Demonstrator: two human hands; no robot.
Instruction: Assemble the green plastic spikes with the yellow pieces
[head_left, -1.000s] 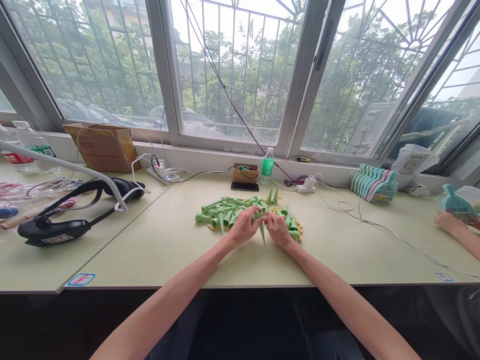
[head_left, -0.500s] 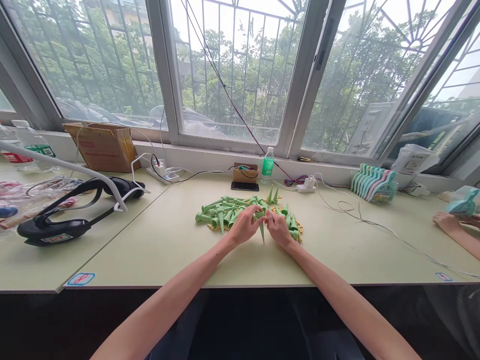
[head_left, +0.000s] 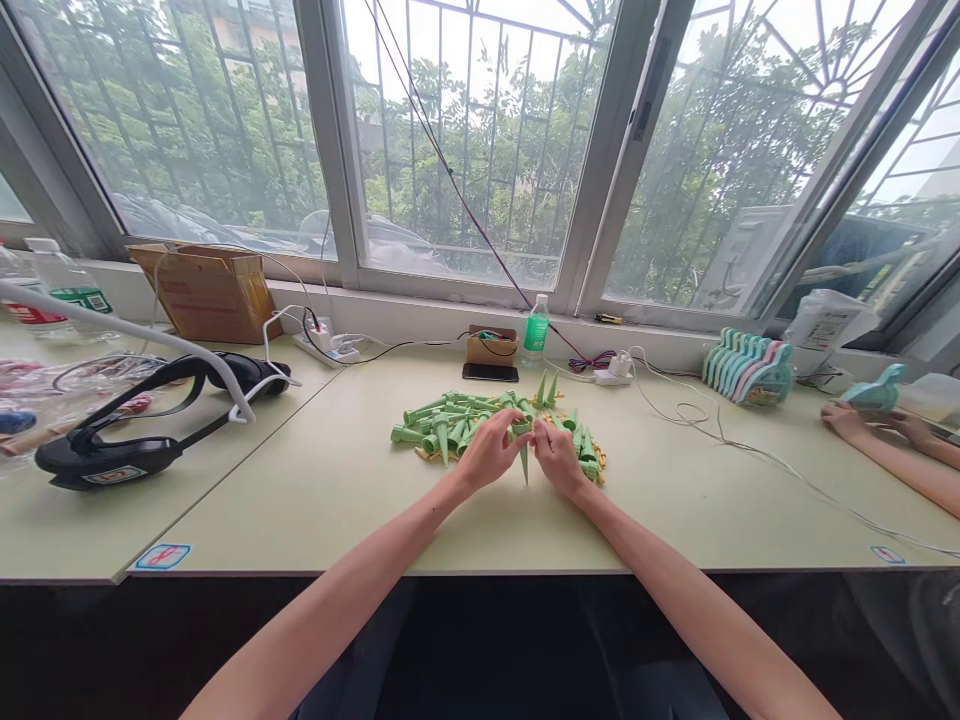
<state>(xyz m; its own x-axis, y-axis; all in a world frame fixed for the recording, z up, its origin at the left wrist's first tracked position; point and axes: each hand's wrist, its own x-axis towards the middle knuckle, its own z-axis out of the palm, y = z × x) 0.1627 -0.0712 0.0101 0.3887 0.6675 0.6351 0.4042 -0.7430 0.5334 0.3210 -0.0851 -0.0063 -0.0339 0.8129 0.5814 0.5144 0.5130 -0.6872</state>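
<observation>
My left hand (head_left: 489, 452) is closed around the wide top of a green plastic spike (head_left: 524, 466), whose tapered tip points down over the table. My right hand (head_left: 559, 455) meets it from the right, thumb and finger pinched at the spike's top; whatever they pinch is too small or hidden to make out. Behind and left of the hands lies a heap of similar green spikes (head_left: 442, 432), some on their sides. Small yellow parts (head_left: 598, 458) lie among more green spikes by my right hand. Two green spikes (head_left: 546, 390) stand point up at the back.
A phone (head_left: 490, 373), a small cardboard box (head_left: 491, 346) and a bottle (head_left: 536, 328) stand behind the heap. White cables (head_left: 780, 460) cross the table at right. Another person's hands (head_left: 847, 422) hold a light-blue item (head_left: 876, 392) there. A black headset (head_left: 120, 450) lies at left.
My hands and the spike stay nearly in place. At the right, the other person's hands have moved left and come further into view with the light-blue item.
</observation>
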